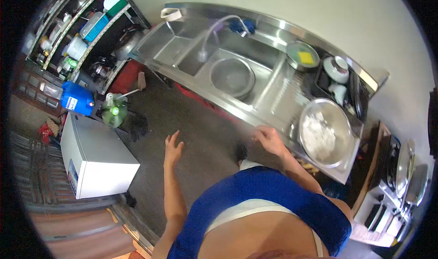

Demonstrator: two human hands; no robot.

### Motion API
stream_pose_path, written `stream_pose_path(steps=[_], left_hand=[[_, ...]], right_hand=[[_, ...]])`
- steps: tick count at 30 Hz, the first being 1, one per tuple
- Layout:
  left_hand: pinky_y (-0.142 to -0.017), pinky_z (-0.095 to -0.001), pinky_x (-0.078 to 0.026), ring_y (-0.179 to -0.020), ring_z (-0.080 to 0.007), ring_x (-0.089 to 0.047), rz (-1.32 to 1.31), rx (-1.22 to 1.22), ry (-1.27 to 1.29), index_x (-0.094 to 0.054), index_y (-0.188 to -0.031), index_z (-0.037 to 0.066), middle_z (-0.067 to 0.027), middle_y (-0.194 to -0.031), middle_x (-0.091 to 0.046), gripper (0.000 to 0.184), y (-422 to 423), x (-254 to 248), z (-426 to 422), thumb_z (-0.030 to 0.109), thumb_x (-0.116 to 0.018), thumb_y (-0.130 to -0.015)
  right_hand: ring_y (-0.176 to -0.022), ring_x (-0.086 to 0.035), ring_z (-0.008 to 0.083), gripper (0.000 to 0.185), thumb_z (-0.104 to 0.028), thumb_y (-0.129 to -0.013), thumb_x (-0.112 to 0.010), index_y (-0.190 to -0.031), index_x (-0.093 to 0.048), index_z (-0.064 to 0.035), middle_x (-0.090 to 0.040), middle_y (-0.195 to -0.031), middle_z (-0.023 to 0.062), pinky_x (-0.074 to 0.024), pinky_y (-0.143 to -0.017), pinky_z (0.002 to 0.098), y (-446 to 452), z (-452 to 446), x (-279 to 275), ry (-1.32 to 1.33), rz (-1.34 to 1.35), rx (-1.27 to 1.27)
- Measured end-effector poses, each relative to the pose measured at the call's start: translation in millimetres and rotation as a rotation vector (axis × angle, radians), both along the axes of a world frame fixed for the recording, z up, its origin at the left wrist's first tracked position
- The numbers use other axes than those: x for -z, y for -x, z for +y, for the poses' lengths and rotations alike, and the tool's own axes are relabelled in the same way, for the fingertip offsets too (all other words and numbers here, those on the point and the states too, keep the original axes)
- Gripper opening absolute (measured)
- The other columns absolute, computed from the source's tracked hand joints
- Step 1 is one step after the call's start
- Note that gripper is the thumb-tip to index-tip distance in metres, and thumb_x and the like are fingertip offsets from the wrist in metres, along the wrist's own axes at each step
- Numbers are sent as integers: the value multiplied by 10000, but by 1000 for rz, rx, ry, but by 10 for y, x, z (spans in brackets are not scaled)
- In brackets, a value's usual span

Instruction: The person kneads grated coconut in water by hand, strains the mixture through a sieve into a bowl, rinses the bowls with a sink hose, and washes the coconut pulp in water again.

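Note:
My left hand [173, 148] hangs over the dark floor with its fingers apart and nothing in it. At the front edge of the steel sink counter [270, 108] is my right hand [270, 140], its fingers loosely bent and slightly blurred, with no object visible in them. To its right, a large steel bowl [345, 146] holds a white powdery heap [318, 133]. In the sink basin sits a round metal pan [232, 78], below and right of the curved faucet [218, 23].
A steel bowl with a yellow sponge [305, 58] stands behind the drainboard, beside a dish rack with white bowls [336, 69]. At left are loaded shelves [91, 42], a blue container [76, 98], a green bottle [114, 111] and a white cabinet-like box [107, 179]. A stove [388, 193] stands right.

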State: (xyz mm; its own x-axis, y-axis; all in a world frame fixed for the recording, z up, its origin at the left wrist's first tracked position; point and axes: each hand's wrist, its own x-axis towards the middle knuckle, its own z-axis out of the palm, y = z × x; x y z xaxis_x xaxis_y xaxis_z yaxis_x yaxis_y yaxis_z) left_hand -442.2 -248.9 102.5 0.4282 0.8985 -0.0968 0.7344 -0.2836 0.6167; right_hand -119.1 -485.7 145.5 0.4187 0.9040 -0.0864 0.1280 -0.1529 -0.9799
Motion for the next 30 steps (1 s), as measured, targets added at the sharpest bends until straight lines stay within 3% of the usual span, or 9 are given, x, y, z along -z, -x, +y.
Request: stream_pose_path(steps=[6, 10, 12, 20, 21, 24, 27, 28, 30], left_hand=[[-1059, -458, -274, -1328, -384, -270, -87, 100, -234, -451, -1339, 201, -250, -1403, -316, 521, -785, -197, 1654, 231, -600, -841], [-1040, -433, -307, -1279, -380, -351, -109, 138, -279, -515, -1274, 169, -231, -1349, -405, 446, -1704, -425, 2628, 225, -600, -839], [-1002, -418, -357, -1191, -369, -450, -252, 437, -233, -575, -1180, 131, -212, -1263, -498, 357, -2202, -424, 3190, 207, -600, -832], [-971, -413, -391, -1161, -363, -480, -135, 780, -366, -581, -1148, 83, -214, -1241, -515, 377, -4626, 64, 4831, 150, -632, -781], [-980, -406, -385, -1173, -364, -470, -81, 799, -416, -578, -1158, 89, -218, -1264, -499, 402, -4915, 160, 4977, 147, -643, -765], [-1051, -460, -307, -1274, -460, -318, -83, 912, -662, -406, -1359, 196, -320, -1402, -269, 684, -5480, 369, 5221, 144, -683, -735], [-1016, -556, -326, -1285, -504, -257, 195, 861, -620, -190, -1415, 423, -193, -1502, -112, 873, -5750, 382, 5275, 185, -709, -753], [-1011, -545, -346, -1288, -486, -266, 355, 818, -552, -251, -1395, 415, -129, -1511, -130, 809, -5767, 373, 5241, 164, -695, -767], [-900, -484, -441, -1115, -434, -461, 61, 884, -629, -575, -1114, 256, -149, -1327, -406, 377, -5925, 704, 5604, 121, -653, -771]], right_hand=[[-711, -594, 133, 260, -152, -922, -462, -1002, -644, 15, -660, -884, 75, -491, -658, 290, -465, 1303, 161, -30, -24, -32], [-895, -627, 209, 286, -196, -892, -548, -1095, -617, -8, -663, -1024, 138, -501, -764, 331, -655, 1891, 37, 23, -106, 8], [-722, -576, 120, 244, -144, -917, -507, -1073, -613, 10, -652, -882, 66, -493, -670, 282, -726, 2043, 170, -65, -115, 91], [-716, -607, 129, 269, -142, -921, -488, -1107, -588, 24, -675, -861, 91, -501, -673, 254, -775, 2096, 607, 203, -36, 647], [-702, -611, 136, 267, -146, -920, -489, -1109, -590, 14, -676, -848, 103, -502, -660, 266, -718, 2110, 657, 206, -158, 719], [-713, -639, 235, 267, -186, -868, -545, -1075, -623, -37, -658, -807, 170, -498, -681, 326, -523, 2224, 386, 307, -93, 897], [-764, -656, 241, 266, -188, -869, -537, -1077, -623, -46, -664, -841, 171, -502, -701, 339, -265, 2287, 224, 430, 10, 1029], [-772, -658, 240, 265, -186, -872, -532, -1073, -623, -39, -664, -844, 171, -502, -702, 338, -197, 2290, 213, 425, 0, 1068], [-767, -659, 236, 264, -179, -875, -529, -1076, -620, -33, -666, -846, 169, -502, -700, 336, -39, 2265, 207, 429, -28, 1136]])
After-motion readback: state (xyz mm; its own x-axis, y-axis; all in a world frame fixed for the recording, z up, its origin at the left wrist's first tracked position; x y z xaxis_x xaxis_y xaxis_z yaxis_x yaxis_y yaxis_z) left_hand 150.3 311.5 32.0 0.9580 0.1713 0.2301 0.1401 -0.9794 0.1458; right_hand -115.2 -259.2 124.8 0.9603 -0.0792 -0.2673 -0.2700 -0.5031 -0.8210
